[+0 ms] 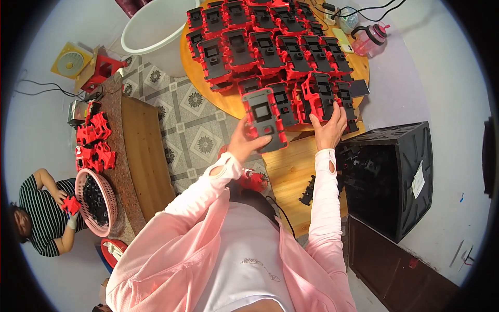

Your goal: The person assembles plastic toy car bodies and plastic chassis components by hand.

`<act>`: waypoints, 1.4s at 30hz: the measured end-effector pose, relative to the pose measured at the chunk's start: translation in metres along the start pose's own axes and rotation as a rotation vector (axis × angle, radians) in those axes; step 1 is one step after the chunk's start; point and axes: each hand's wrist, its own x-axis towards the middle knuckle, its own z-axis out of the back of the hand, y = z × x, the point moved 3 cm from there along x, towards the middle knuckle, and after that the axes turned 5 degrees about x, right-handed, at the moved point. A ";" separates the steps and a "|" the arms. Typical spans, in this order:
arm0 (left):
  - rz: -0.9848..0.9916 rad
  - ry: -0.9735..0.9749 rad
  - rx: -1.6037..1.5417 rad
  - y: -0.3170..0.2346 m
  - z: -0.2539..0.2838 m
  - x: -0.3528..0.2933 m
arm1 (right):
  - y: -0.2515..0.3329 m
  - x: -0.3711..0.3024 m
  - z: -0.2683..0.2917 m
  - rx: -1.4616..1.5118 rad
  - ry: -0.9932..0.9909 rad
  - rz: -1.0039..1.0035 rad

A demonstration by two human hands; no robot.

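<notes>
Head view, lower board: a wooden board [283, 171] below the round desk's near edge, a small black part [307, 191] lying on it.
Left hand: the left hand [243, 143] is clamped on a black-and-red housing [270, 120], thumb over the dark face near its close end, other fingers mostly hidden behind.
Right hand: the right hand [331, 128] spans the near end of a second housing [320, 89], thumb left, fingers right; cannot tell whether it grips or only steadies.
Held housing to stack: long axis running away from the person, far end leaning left; the second housing lies beyond it to the right, the right hand nearer that one. Contact with the front row cannot be told.
Black crate: the crate [416, 151] stands right of the desk's near edge.
Round desk: the desk [224, 102] carries housings in stacked rows [265, 49], from near edge to far edge.
Desk's far right edge: yellow phone [341, 39] beside a pink jug [370, 39].
</notes>
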 end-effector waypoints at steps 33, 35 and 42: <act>-0.958 -0.184 1.574 0.050 0.011 0.070 | 0.048 -0.026 -0.017 0.547 0.456 0.008; -0.946 -0.174 1.590 0.046 0.008 0.068 | 0.046 -0.022 -0.019 0.538 0.469 0.005; -0.796 -0.236 1.284 0.038 -0.003 0.051 | 0.054 -0.020 -0.012 0.498 0.513 -0.037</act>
